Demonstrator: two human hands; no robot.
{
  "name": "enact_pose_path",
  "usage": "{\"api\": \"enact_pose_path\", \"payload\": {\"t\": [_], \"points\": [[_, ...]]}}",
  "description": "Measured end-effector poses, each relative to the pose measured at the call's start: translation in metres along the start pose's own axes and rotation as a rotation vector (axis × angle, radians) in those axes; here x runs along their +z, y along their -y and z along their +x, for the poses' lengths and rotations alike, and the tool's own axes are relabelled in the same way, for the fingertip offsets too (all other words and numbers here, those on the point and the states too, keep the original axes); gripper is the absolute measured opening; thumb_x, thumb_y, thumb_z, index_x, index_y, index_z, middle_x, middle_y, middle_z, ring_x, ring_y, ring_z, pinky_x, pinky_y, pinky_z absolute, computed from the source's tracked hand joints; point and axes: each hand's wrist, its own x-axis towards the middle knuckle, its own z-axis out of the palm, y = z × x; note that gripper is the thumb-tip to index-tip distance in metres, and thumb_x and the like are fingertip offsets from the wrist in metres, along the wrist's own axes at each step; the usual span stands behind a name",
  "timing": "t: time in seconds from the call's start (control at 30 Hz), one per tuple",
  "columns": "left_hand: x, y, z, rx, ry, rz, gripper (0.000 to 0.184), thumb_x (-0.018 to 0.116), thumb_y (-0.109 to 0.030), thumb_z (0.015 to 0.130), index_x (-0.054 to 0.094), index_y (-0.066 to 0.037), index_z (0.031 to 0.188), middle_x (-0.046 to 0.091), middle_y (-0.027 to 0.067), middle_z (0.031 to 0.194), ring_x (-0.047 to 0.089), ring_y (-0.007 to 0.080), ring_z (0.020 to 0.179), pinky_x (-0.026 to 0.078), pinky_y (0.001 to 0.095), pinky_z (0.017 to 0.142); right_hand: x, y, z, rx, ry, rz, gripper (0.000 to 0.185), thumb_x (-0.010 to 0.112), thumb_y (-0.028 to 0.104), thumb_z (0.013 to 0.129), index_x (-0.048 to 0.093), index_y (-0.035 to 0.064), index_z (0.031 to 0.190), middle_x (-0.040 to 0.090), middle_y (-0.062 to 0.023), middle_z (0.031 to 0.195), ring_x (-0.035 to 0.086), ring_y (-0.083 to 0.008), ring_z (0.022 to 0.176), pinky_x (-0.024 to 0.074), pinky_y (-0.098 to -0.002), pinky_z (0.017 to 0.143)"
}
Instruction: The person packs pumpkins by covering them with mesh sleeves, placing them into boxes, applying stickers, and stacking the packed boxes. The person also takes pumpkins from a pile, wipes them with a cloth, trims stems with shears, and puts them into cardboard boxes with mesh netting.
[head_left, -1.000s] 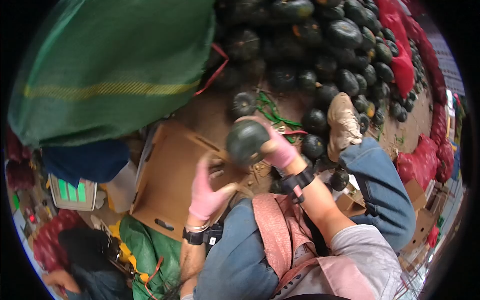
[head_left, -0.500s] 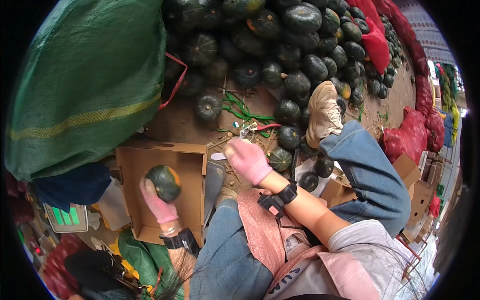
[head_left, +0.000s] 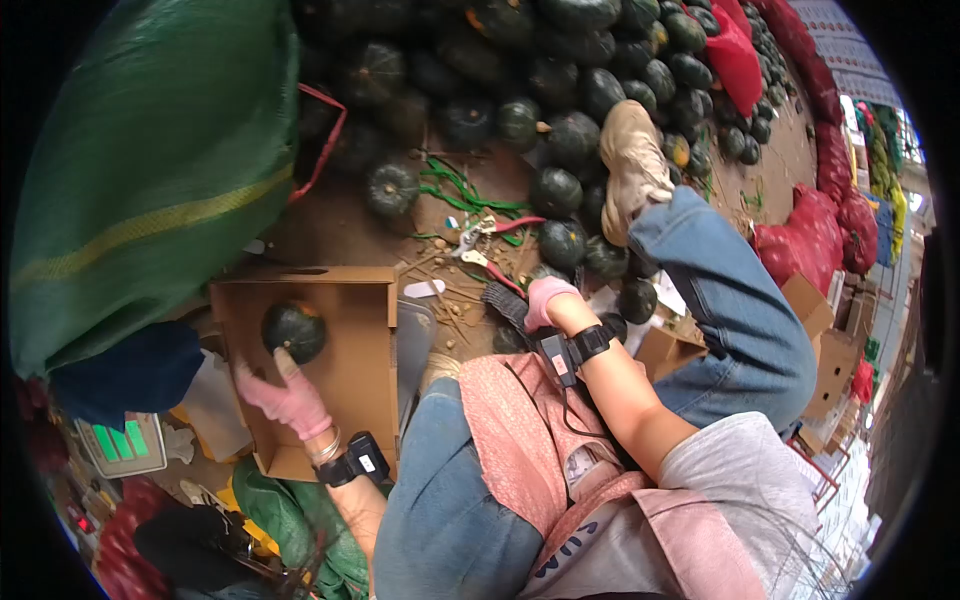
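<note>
My left hand (head_left: 284, 396), in a pink glove, is inside a shallow cardboard box (head_left: 347, 398). Its fingers are spread, and one fingertip is at the lower edge of a dark green squash (head_left: 294, 332) in the box. My right hand (head_left: 549, 300), also gloved in pink, is low over the floor in front of my body, beside a black textured strap (head_left: 506, 304). Its fingers are mostly hidden, so whether it holds anything cannot be seen. Red-handled clippers (head_left: 473, 257) lie on the floor between the box and the squash pile.
A large green sack (head_left: 150, 170) bulges at the upper left. Dark squashes (head_left: 574, 137) are heaped at the top, near my shoe (head_left: 634, 165). A scale with a green display (head_left: 121, 443) is at the lower left. Red net sacks (head_left: 808, 238) lie at the right.
The squash in my left hand has come to rest in the box, and that hand's fingers have spread off it. My right hand has moved right and away from the clippers.
</note>
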Motion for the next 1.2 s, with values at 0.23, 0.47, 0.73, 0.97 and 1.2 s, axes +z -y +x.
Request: {"api": "enact_pose_path", "payload": {"t": [0.23, 0.47, 0.73, 0.97, 1.2], "points": [[-0.027, 0.009, -0.009, 0.09, 0.034, 0.0, 0.056, 0.061, -0.035, 0.088, 0.045, 0.002, 0.127, 0.048, 0.0202, 0.127, 0.045, 0.0342, 0.116, 0.035, 0.0425, 0.1, 0.071, -0.105, 0.007, 0.716, -0.455, 0.644, 0.045, 0.054, 0.018, 0.075, 0.054, -0.0055, 0.113, 0.06, -0.0272, 0.109, 0.06, -0.0367, 0.102, 0.049, -0.0401, 0.087], [-0.034, 0.027, -0.015, 0.14, 0.024, 0.14, 0.046, 0.062, -0.029, 0.087, 0.05, 0.0, 0.121, 0.051, 0.0196, 0.119, 0.048, 0.0346, 0.109, 0.039, 0.0429, 0.094, 0.102, -0.11, 0.0, 1.088, -0.976, 1.198, 0.052, 0.05, 0.031, 0.084, 0.044, -0.0056, 0.119, 0.054, -0.0314, 0.116, 0.055, -0.0427, 0.107, 0.0428, -0.0445, 0.092], [-0.032, 0.028, -0.012, 0.174, 0.034, 0.098, 0.05, 0.064, -0.035, 0.085, 0.051, 0.0, 0.12, 0.051, 0.0196, 0.119, 0.048, 0.0348, 0.111, 0.039, 0.0436, 0.095, 0.1, 0.035, -0.008, -0.117, -0.859, 0.297, 0.031, 0.056, 0.033, 0.078, 0.057, 0.0109, 0.101, 0.054, -0.0099, 0.095, 0.053, -0.0273, 0.095, 0.0419, -0.042, 0.08], [-0.036, 0.015, -0.003, 0.187, 0.084, 0.099, 0.051, 0.063, -0.035, 0.086, 0.05, 0.0, 0.121, 0.05, 0.0195, 0.12, 0.048, 0.0346, 0.111, 0.039, 0.0421, 0.096, 0.075, 0.005, 0.0, 0.229, -1.17, 0.51, 0.034, 0.052, 0.036, 0.083, 0.054, 0.0065, 0.101, 0.052, -0.0144, 0.105, 0.051, -0.0276, 0.102, 0.0402, -0.0435, 0.085], [-0.04, 0.026, -0.007, 0.187, 0.098, 0.13, 0.052, 0.063, -0.034, 0.086, 0.049, 0.0, 0.123, 0.05, 0.0199, 0.121, 0.048, 0.0337, 0.111, 0.039, 0.0425, 0.095, 0.157, -0.286, 0.054, 0.203, -0.671, 0.686, 0.049, 0.071, 0.028, 0.072, 0.057, 0.0026, 0.112, 0.059, -0.0132, 0.111, 0.063, -0.021, 0.083, 0.0509, -0.0338, 0.07]]}}
